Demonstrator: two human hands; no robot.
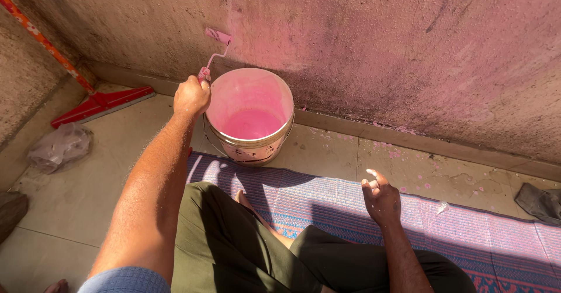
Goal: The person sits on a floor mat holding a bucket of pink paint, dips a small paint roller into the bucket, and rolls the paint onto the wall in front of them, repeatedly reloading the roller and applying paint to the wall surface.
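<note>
My left hand [191, 96] is shut on the handle of a small paint roller [217, 36], whose pink roller head rests against the rough wall [380, 42] just above the skirting. Right beside that hand stands a white bucket [279, 144] with pink paint in its bottom and pink smears up its inside. My right hand [381, 198] hovers open over the striped purple mat [467, 229], fingers spread, holding nothing. I sit cross-legged on the mat in dark green trousers, one bare foot showing between my knees.
A red floor squeegee [102, 103] with a patterned pole leans in the left corner. A crumpled plastic bag [58, 147] lies on the tiled floor at left. A grey cloth [540, 202] lies at the right edge. Pink paint drops speckle the tiles near the skirting.
</note>
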